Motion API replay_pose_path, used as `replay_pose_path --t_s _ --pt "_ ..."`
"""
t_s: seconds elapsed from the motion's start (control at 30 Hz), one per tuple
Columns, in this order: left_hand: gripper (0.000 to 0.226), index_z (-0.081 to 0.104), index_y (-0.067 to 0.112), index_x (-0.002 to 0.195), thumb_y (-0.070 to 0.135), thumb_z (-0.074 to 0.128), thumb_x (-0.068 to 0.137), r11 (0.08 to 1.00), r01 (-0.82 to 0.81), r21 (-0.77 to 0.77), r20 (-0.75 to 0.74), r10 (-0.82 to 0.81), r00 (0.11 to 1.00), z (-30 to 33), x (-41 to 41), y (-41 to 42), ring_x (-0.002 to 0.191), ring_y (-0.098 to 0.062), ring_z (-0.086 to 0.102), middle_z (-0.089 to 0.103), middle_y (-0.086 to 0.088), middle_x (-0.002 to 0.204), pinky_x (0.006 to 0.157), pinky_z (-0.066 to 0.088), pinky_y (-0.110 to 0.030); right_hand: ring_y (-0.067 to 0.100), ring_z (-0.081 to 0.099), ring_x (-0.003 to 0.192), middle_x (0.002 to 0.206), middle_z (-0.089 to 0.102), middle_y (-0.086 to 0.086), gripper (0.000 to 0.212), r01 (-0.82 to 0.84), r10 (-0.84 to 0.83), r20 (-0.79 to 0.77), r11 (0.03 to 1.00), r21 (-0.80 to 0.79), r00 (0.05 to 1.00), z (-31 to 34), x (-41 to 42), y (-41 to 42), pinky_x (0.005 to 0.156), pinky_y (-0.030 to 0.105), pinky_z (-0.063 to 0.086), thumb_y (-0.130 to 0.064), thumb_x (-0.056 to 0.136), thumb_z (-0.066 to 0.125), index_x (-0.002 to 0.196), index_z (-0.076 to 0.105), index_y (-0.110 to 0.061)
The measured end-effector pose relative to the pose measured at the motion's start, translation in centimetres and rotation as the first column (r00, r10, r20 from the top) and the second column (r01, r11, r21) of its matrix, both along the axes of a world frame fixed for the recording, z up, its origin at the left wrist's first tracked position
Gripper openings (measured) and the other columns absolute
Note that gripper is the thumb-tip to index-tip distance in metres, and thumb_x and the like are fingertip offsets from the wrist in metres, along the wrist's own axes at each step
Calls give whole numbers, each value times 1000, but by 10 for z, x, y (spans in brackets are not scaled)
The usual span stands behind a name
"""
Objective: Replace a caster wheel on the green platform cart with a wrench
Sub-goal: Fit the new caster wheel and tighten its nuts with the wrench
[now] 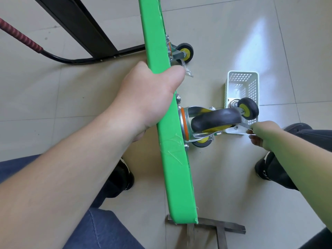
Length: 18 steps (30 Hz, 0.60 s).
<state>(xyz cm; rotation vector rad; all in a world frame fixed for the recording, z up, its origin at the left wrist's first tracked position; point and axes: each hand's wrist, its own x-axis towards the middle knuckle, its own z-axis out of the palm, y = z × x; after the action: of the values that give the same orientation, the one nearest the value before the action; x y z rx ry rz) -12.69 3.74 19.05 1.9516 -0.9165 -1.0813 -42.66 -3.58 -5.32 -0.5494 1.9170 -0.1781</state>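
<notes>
The green platform cart (172,159) stands on its edge, running from top centre down to the bottom. My left hand (149,94) grips its upper edge. A caster with a black and yellow wheel (215,121) is bolted to the cart's underside at mid-height, and a second caster (185,52) sits farther up. A loose spare caster (248,108) lies at the near end of the white basket. My right hand (264,133) pinches a thin metal wrench (243,125) by the basket, its head pointing toward the mounted wheel.
The white perforated basket (251,83) stands on the tiled floor right of the cart. A black metal frame (75,26) and a cart handle with red grip (23,38) are at the upper left. A grey metal bracket (215,229) lies under the cart's lower end. My shoes flank the cart.
</notes>
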Motion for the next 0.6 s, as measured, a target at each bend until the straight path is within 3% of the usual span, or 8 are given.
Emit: replay_pose_path --t_s 0.1,0.2,0.37,0.53,0.6 --pt "46 64 7 96 41 61 65 1000 -5 7 -10 5 1000 -1 0 -1 68 -20 52 56 1 77 66 45 -38 18 51 62 85 64 8 16 8 -7 35 1000 -15 999 -6 -1 -3 37 18 46 -9 103 49 118 54 -4" --pt "60 64 -2 107 40 62 65 1000 6 9 -21 -5 1000 -3 1 -1 72 -21 56 59 -4 82 69 48 -41 18 51 64 89 64 7 15 12 -11 73 1000 -19 997 -10 0 -4 39 19 47 -13 105 52 118 53 -5" --pt "42 63 7 94 39 62 66 1000 8 23 -21 -8 1000 -2 1 0 69 -22 54 57 -3 78 66 46 -41 18 52 64 89 63 7 14 20 -19 88 1000 -7 996 -15 -4 -6 44 23 49 -15 106 51 116 53 -7" --pt "32 60 16 91 37 61 67 1000 -1 26 -25 2 1000 0 -1 0 66 -21 53 55 -1 77 62 47 -38 18 51 63 88 58 8 16 39 -39 -6 998 -50 999 -21 -12 -13 60 28 48 -14 104 53 116 57 -4" --pt "33 61 16 91 37 61 67 1000 -2 25 -23 3 1000 0 0 0 66 -20 52 55 -1 76 63 46 -38 18 55 67 97 57 10 17 72 -76 -49 994 -80 996 -23 -16 -16 76 30 57 -16 101 59 114 58 -4"
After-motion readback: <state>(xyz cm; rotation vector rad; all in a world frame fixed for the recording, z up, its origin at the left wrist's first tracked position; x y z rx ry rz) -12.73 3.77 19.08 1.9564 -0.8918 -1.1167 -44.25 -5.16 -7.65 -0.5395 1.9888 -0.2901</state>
